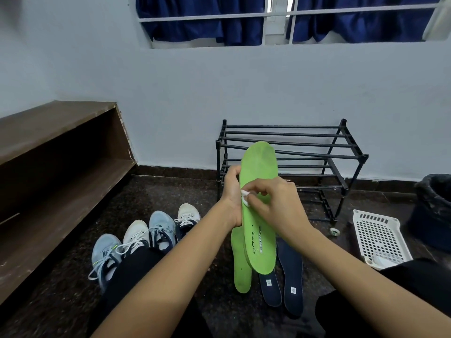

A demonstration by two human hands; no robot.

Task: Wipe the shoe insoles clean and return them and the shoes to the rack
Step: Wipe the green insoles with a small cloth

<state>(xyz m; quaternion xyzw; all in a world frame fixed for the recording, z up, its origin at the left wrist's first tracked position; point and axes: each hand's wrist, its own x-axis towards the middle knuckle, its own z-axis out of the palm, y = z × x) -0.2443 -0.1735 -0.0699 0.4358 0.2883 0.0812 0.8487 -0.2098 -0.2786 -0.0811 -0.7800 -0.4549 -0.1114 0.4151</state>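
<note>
Wipe [244, 196] mostly hidden under right hand [275, 203], bin [436, 211] cut by right edge, lettering on insole [260, 162] illegible

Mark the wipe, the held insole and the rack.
wipe [244, 197]: head view, middle of the white wad.
held insole [260, 162]: head view, its upper toe end.
rack [365, 157]: head view, its front right corner joint.

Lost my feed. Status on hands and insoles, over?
Left hand grips green insole upright. Right hand pinches white wipe against it. Three other insoles, four shoes on floor. No obstruction at rack.
</note>
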